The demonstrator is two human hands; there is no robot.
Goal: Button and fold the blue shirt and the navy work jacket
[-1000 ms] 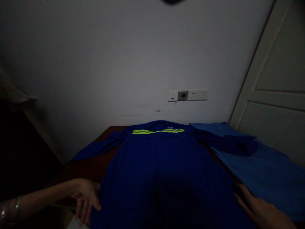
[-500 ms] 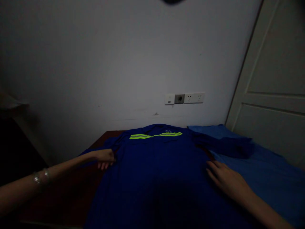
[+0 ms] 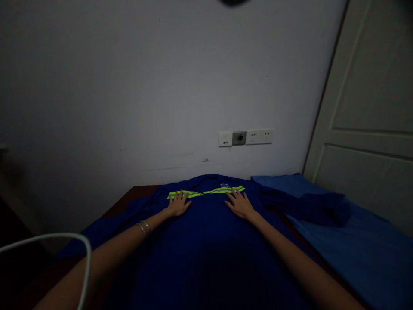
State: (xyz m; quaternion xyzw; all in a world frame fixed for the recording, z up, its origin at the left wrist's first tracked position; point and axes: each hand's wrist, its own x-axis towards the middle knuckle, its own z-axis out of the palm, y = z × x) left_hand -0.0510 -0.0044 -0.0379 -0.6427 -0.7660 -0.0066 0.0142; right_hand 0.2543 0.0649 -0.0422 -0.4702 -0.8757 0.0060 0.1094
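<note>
A dark blue work jacket [image 3: 206, 241] lies spread flat on a dark wooden table [image 3: 129, 196], its far end crossed by neon yellow-green stripes [image 3: 206, 192]. My left hand [image 3: 178, 204] lies flat on the jacket with fingers stretched out, fingertips on the left stripe. Palm down and fingers spread, my right hand [image 3: 239, 203] rests just below the right stripe. Both arms reach far forward over the cloth. A bracelet [image 3: 143, 226] sits on my left wrist.
A lighter blue garment [image 3: 351, 241] lies to the right, a dark sleeve [image 3: 306, 204] draped across it. Behind the table is a white wall with a row of sockets [image 3: 245, 137]. A white door [image 3: 374, 129] stands at right. A white cable [image 3: 67, 249] loops at lower left.
Both hands have slid forward along the jacket from its near sides to the striped far end. The view tilted slightly, and the white cable came into sight.
</note>
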